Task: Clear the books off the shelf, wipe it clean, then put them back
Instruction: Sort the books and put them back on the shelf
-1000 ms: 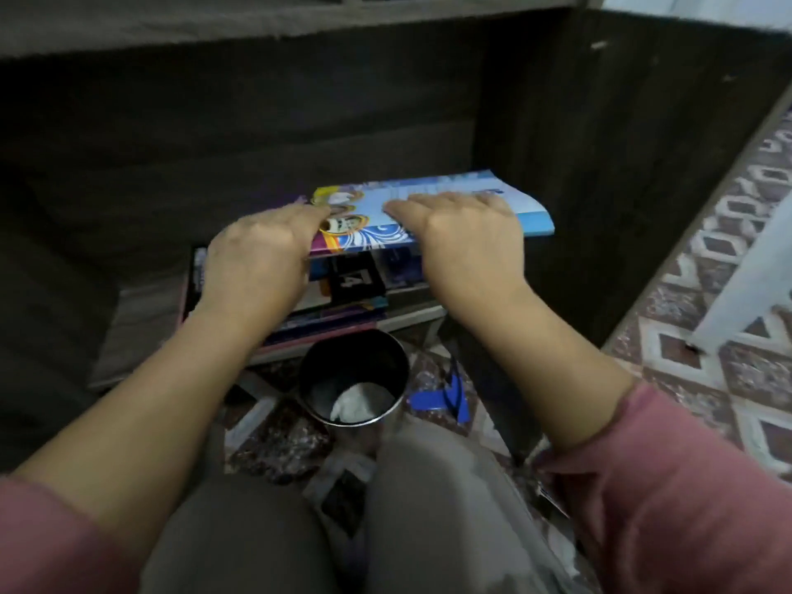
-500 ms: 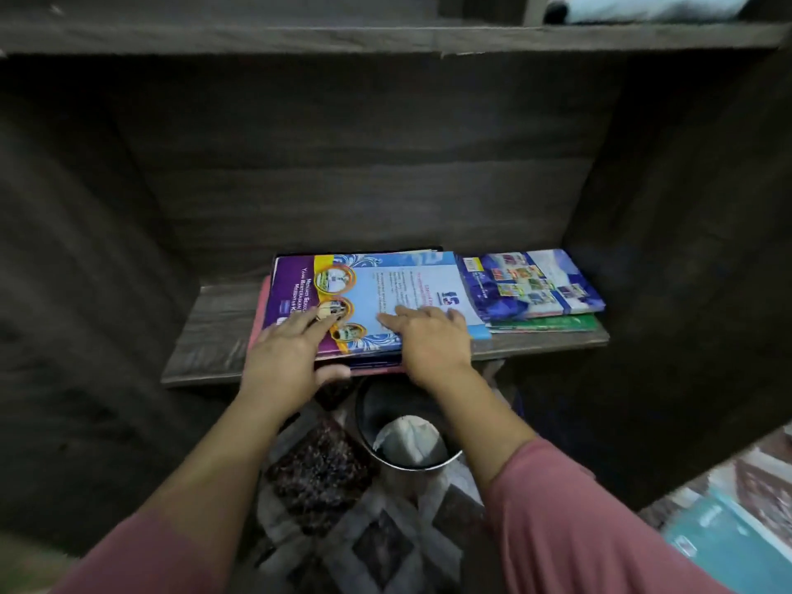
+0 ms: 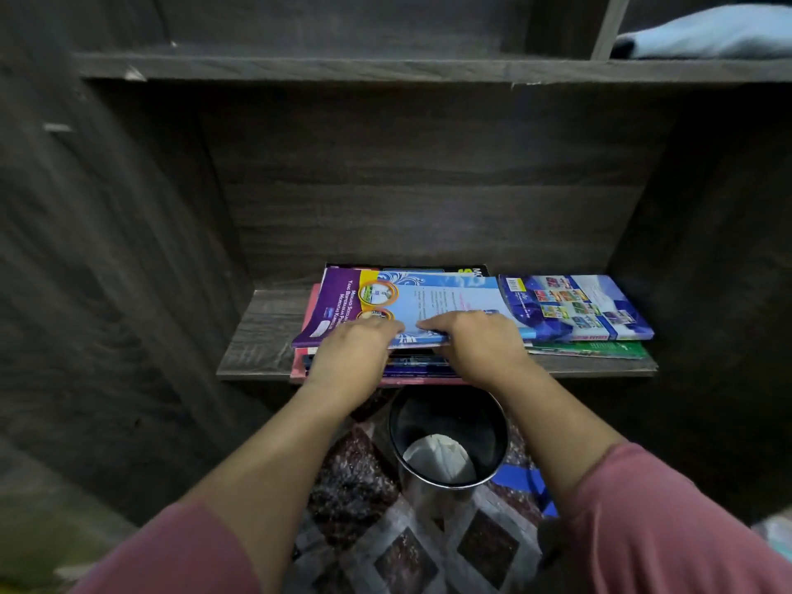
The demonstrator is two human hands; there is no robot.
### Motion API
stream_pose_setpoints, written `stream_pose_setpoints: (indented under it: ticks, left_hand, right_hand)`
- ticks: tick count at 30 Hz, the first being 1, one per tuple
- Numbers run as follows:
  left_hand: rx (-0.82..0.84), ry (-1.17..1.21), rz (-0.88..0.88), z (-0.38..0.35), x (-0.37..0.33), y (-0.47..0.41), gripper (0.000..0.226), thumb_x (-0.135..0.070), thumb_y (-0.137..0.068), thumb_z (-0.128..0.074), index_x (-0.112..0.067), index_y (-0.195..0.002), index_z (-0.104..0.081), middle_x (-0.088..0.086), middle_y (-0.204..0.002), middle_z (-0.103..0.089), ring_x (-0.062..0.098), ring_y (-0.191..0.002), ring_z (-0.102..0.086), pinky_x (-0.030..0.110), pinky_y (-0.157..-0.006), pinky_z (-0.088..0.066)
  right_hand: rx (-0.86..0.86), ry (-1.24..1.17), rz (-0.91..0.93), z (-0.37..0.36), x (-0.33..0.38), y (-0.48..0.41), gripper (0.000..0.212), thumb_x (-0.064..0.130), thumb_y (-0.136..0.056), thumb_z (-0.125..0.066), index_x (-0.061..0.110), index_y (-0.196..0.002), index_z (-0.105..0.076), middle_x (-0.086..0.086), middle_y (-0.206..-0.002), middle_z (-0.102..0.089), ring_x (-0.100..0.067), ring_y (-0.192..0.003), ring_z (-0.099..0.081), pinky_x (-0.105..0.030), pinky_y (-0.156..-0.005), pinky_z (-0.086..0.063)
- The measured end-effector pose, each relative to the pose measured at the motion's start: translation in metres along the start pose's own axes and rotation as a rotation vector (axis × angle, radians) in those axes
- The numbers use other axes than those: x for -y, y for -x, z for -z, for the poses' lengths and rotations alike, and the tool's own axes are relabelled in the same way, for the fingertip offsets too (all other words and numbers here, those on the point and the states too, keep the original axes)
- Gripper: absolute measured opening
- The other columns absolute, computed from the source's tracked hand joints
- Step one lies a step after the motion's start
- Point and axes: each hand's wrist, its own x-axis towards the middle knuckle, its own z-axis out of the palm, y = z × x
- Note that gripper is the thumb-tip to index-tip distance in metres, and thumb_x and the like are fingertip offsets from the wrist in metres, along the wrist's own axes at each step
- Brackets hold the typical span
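A purple and blue book (image 3: 445,297) lies on top of a stack of books (image 3: 420,366) on the dark wooden shelf (image 3: 257,345). My left hand (image 3: 351,358) and my right hand (image 3: 475,345) both hold its front edge, fingers on the cover and thumbs hidden beneath. That edge sits a little above the books under it. To the right, a blue book (image 3: 578,306) lies on a green one (image 3: 600,349).
A dark round bin (image 3: 497,422) holding a white crumpled thing (image 3: 441,458) stands on the patterned floor (image 3: 428,550) just below the shelf's front edge. Dark side panels close in both sides. An upper shelf board (image 3: 385,70) carries a pale blue cloth (image 3: 707,32) at top right.
Both hands carried the purple and blue book from above the floor in to the shelf and set it on the left stack. My view turned to face the shelf.
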Motion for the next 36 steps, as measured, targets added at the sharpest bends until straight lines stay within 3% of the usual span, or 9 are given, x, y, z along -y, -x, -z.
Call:
stream_pose_setpoints:
  ticks: [6,9,15,18,21,24,28,32,36]
  left_hand:
    - [-0.006,-0.030,0.032,-0.006,-0.005,-0.002,0.062,0.000,-0.083,-0.053,-0.029,-0.138,-0.047,-0.003,-0.136,-0.055,0.020,-0.120,-0.053,0.036,-0.109,-0.030]
    - [-0.025,0.015,0.017,-0.003,-0.003,0.002,0.053,-0.006,-0.087,-0.052,-0.026,-0.136,-0.049,-0.002,-0.134,-0.056,0.021,-0.119,-0.052,0.035,-0.107,-0.033]
    - [-0.125,0.111,0.029,0.008,-0.012,0.002,0.052,-0.015,-0.090,-0.058,-0.019,-0.140,-0.046,0.006,-0.135,-0.055,0.026,-0.124,-0.050,0.037,-0.103,-0.040]
    - [-0.208,0.140,0.136,0.009,-0.008,-0.002,0.051,-0.013,-0.082,-0.064,-0.022,-0.132,-0.058,0.007,-0.124,-0.065,0.029,-0.114,-0.058,0.040,-0.099,-0.044]
    - [-0.329,0.228,0.214,0.010,0.005,0.000,0.045,-0.007,-0.079,-0.063,-0.023,-0.122,-0.066,0.006,-0.113,-0.070,0.029,-0.105,-0.064,0.041,-0.094,-0.048]
    - [-0.523,0.449,0.313,0.019,0.012,0.004,0.043,-0.001,-0.080,-0.056,-0.017,-0.119,-0.068,0.007,-0.106,-0.072,0.025,-0.096,-0.066,0.033,-0.090,-0.050]
    - [-0.759,0.632,0.490,0.034,0.026,0.011,0.031,-0.003,-0.089,-0.058,-0.012,-0.117,-0.067,0.001,-0.089,-0.069,0.007,-0.078,-0.055,0.012,-0.070,-0.035]
    - [-0.881,0.695,0.643,0.036,0.060,0.015,0.021,-0.020,-0.095,-0.058,-0.011,-0.113,-0.065,0.000,-0.090,-0.067,0.017,-0.083,-0.061,0.021,-0.072,-0.043]
    - [-0.947,0.715,0.769,0.046,0.083,0.019,0.022,-0.028,-0.098,-0.053,-0.012,-0.109,-0.061,-0.003,-0.095,-0.063,0.016,-0.086,-0.061,0.022,-0.073,-0.045]
  right_hand:
    - [0.016,0.110,-0.256,0.013,-0.018,0.007,0.046,0.020,-0.093,-0.050,0.037,-0.135,-0.050,-0.003,-0.130,-0.057,-0.029,-0.120,-0.050,-0.052,-0.106,-0.034]
    - [0.061,0.101,-0.230,0.015,-0.022,0.010,0.049,0.015,-0.098,-0.041,0.039,-0.140,-0.046,-0.004,-0.131,-0.053,-0.033,-0.119,-0.049,-0.044,-0.092,-0.049]
    - [-0.222,0.094,-0.116,0.019,0.003,0.004,0.032,0.016,-0.095,-0.053,0.024,-0.125,-0.058,-0.003,-0.122,-0.058,-0.031,-0.109,-0.050,-0.036,-0.078,-0.047]
    - [-0.387,-0.124,-0.068,0.017,0.014,0.007,0.030,0.021,-0.086,-0.069,0.010,-0.113,-0.060,-0.009,-0.112,-0.060,-0.032,-0.102,-0.056,-0.038,-0.075,-0.045]
    - [-0.506,-0.445,-0.109,0.020,0.023,0.011,0.049,0.020,-0.084,-0.070,0.015,-0.129,-0.051,-0.009,-0.125,-0.056,-0.033,-0.106,-0.058,-0.040,-0.078,-0.046]
    - [-0.387,-0.435,-0.158,0.014,0.026,0.013,0.060,0.026,-0.090,-0.064,0.022,-0.143,-0.036,-0.007,-0.137,-0.050,-0.030,-0.113,-0.055,-0.039,-0.084,-0.045]
    - [-0.037,-0.306,0.063,-0.006,0.032,0.010,0.044,0.031,-0.093,-0.058,0.022,-0.135,-0.050,-0.003,-0.136,-0.053,-0.022,-0.118,-0.054,-0.033,-0.096,-0.045]
    - [0.121,-0.168,0.239,-0.030,0.046,0.008,0.059,0.033,-0.092,-0.059,0.027,-0.146,-0.039,0.000,-0.154,-0.034,-0.019,-0.140,-0.033,-0.031,-0.114,-0.029]
    - [0.110,-0.071,0.255,-0.041,0.047,0.003,0.070,0.035,-0.090,-0.060,0.029,-0.152,-0.027,0.000,-0.158,-0.026,-0.017,-0.145,-0.023,-0.029,-0.117,-0.020]
